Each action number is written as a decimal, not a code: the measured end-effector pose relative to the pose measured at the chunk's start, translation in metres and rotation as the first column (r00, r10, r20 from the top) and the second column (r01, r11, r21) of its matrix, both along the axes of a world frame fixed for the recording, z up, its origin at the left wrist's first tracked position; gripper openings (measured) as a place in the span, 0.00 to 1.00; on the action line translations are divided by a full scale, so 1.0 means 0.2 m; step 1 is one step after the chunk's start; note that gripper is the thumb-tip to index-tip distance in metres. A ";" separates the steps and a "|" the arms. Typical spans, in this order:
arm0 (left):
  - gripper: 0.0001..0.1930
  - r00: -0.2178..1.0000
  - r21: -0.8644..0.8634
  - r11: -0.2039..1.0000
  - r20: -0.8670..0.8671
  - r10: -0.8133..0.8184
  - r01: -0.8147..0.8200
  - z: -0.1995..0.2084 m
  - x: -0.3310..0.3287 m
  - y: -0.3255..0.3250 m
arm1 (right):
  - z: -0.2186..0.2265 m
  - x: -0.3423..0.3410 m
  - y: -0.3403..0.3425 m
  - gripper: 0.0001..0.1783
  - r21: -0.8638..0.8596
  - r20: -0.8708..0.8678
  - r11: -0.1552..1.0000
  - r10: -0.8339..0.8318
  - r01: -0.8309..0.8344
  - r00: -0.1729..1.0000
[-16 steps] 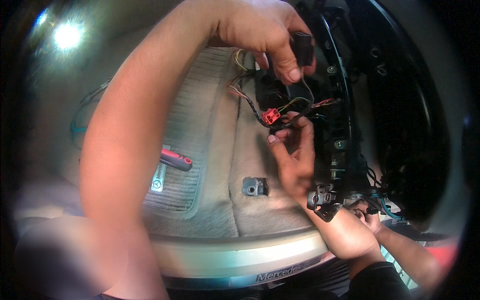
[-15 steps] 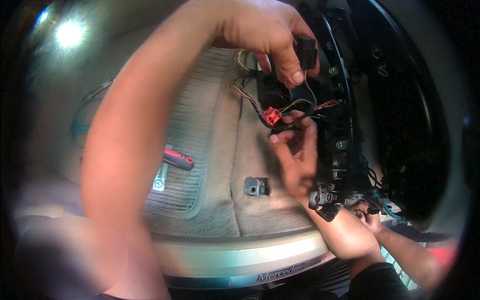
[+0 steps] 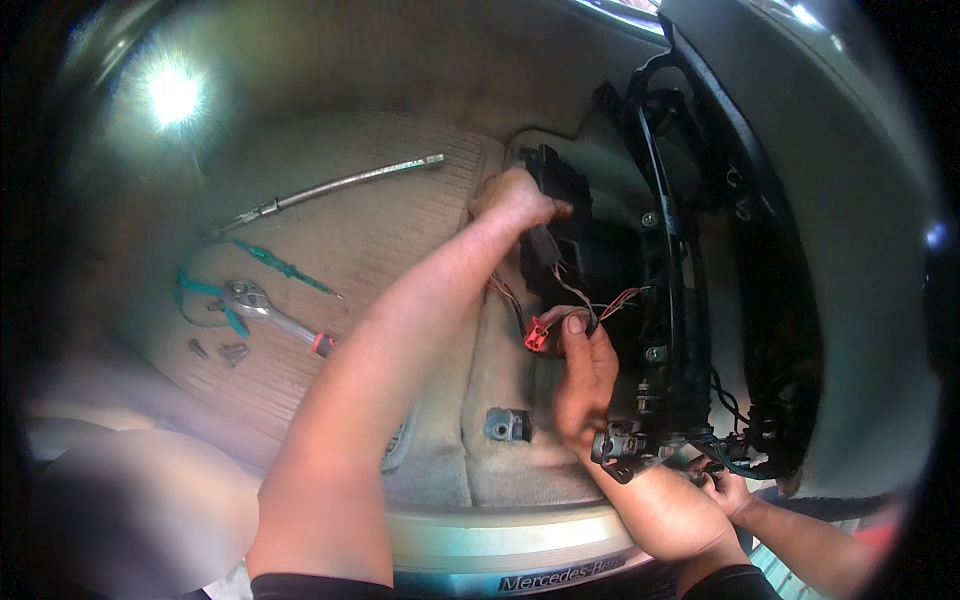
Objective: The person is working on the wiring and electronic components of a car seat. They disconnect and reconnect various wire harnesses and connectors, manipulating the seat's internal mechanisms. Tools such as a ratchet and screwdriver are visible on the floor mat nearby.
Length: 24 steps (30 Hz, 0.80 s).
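My left hand (image 3: 512, 198) is closed round a black box-like module (image 3: 562, 178) on the carpet; the thumb lies across its face and the other fingers are mostly hidden. Just below that hand, a black plug-like part (image 3: 543, 245) leads into thin wires (image 3: 572, 283). Nearer to me, my right hand (image 3: 588, 375) pinches the wire bundle between thumb and fingers. Beside its thumb, a red connector (image 3: 537, 334) hangs on wires, touching or almost touching the hand. The right forearm passes under a metal bracket.
A black metal seat frame (image 3: 680, 260) rises at right. At its base is another person's hand (image 3: 725, 492). On the ribbed mat lie a ratchet (image 3: 265, 308), a green screwdriver (image 3: 285, 267), a long metal bar (image 3: 340, 188) and several screws (image 3: 233, 352). A door sill (image 3: 480, 535) runs in front.
My left hand has gone from holding up a black connector to gripping the black module lower down. My right hand stays at the wires. The view has shifted, bringing the tools into sight.
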<state>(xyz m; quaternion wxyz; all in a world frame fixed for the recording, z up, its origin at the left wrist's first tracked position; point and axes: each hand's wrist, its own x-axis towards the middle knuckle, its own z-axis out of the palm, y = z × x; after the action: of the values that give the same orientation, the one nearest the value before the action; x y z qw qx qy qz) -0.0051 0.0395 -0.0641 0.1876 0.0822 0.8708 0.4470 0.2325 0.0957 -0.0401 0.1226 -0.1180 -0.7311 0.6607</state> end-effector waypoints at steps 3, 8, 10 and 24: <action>0.35 0.992 0.028 0.991 0.003 0.127 -0.128 0.13 0.09 0.00 | -0.04 0.00 0.04 0.13 0.080 -0.030 0.997 0.011 -0.009 0.999; 0.30 0.957 0.309 0.950 -0.288 0.044 0.049 0.39 0.16 -0.25 | -0.08 0.01 0.10 0.15 0.277 -0.059 0.961 0.036 -0.019 0.998; 0.26 0.935 0.367 0.917 -0.353 -0.018 0.157 0.45 0.24 -0.33 | -0.05 -0.01 0.06 0.16 0.243 -0.125 0.970 0.026 0.005 0.992; 0.19 0.666 0.211 0.969 -0.742 0.074 0.128 0.35 0.87 -0.30 | -0.07 0.08 0.13 0.19 0.499 -0.025 0.858 -0.129 0.124 0.991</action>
<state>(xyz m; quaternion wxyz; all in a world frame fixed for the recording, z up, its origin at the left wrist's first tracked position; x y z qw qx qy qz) 0.1699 -0.0197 0.0055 -0.1894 0.2932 0.8075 0.4755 0.2491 0.1220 -0.0548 0.1886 -0.1330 -0.8683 0.4391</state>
